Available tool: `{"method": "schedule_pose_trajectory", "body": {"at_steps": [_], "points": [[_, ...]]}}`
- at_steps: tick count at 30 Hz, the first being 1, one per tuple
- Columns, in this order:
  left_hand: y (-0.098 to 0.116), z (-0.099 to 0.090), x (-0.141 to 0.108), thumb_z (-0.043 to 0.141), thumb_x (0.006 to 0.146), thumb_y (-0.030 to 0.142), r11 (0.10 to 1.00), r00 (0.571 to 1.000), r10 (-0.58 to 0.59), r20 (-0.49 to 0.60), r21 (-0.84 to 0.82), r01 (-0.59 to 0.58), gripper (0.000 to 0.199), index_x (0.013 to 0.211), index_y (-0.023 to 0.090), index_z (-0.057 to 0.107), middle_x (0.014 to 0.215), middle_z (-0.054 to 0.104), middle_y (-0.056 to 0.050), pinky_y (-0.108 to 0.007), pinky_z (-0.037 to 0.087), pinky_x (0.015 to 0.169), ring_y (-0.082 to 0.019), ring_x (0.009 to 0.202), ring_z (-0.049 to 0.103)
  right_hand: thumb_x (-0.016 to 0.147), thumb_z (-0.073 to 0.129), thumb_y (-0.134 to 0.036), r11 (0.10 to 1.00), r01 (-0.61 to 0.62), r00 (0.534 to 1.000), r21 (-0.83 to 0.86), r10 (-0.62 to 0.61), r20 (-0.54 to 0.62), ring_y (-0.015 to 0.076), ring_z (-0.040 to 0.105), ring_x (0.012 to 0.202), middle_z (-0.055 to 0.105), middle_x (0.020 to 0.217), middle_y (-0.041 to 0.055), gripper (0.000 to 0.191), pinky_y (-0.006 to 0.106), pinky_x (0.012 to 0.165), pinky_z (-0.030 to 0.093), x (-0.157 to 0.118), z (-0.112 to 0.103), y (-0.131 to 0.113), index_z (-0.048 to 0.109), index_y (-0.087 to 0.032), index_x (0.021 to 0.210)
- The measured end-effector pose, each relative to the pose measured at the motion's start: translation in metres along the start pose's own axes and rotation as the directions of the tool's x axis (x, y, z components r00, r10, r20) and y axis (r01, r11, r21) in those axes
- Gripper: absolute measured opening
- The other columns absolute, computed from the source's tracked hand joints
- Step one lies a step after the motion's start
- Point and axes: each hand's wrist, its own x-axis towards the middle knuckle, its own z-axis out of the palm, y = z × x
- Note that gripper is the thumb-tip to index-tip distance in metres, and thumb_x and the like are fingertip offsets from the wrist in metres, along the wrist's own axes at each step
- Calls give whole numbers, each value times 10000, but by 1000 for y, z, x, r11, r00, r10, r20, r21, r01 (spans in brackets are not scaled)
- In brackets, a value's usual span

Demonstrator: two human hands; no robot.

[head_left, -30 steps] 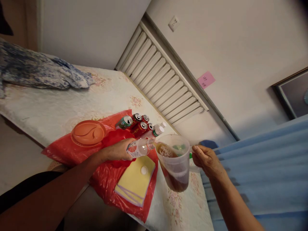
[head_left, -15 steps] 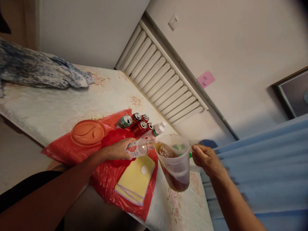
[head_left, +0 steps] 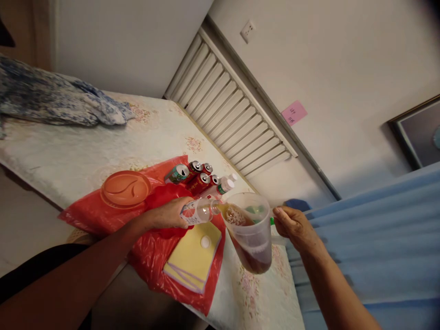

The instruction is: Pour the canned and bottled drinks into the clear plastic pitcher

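My left hand (head_left: pixel 172 213) is wrapped round a clear bottle (head_left: pixel 201 211) with a fruit label, its open neck at the spout of a jug. My right hand (head_left: pixel 294 227) grips the handle of that translucent plastic jug (head_left: pixel 252 238), which is tilted toward the bottle. Brown, foamy liquid lies in the jug and reaches its spout at the bottle's mouth. Below the bottle, a folded yellow cloth (head_left: pixel 192 261) with a white cap (head_left: pixel 205 242) on it rests on red plastic sheeting (head_left: pixel 151 261). Part of a red container (head_left: pixel 165 195) shows behind my left hand.
Several drink cans (head_left: pixel 199 183) and capped bottles (head_left: pixel 225 185) stand behind the bottle. An orange divided dish (head_left: pixel 125 189) sits on the sheeting. Patterned fabric (head_left: pixel 65 98) lies on the flowered tabletop (head_left: pixel 151 137) at the left. A radiator (head_left: pixel 227 101) and blue curtain (head_left: pixel 371 238) are beyond.
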Motion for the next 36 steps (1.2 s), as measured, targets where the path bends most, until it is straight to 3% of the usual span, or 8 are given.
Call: {"method": "schedule_pose_trajectory", "body": {"at_steps": [15, 36], "points": [[-3, 2, 2, 739, 609, 281, 1000, 1000, 14, -10, -3, -14, 631, 1209, 231, 549, 1181, 676, -51, -299, 507, 842, -238, 1040, 646, 796, 616, -735, 1000, -18, 1000, 5, 18, 7, 69, 200, 447, 285, 486, -73, 597, 233, 414, 160, 1, 1, 1, 395, -229, 569], [-5, 2, 0, 744, 608, 295, 999, 1000, 28, -9, 17, -28, 563, 1142, 216, 584, 1117, 687, -45, -303, 507, 781, -238, 962, 661, 779, 627, -755, 999, -40, 999, 4, 40, 24, 65, 192, 453, 271, 495, -79, 608, 234, 422, 150, 4, 1, 4, 395, -229, 580]]}}
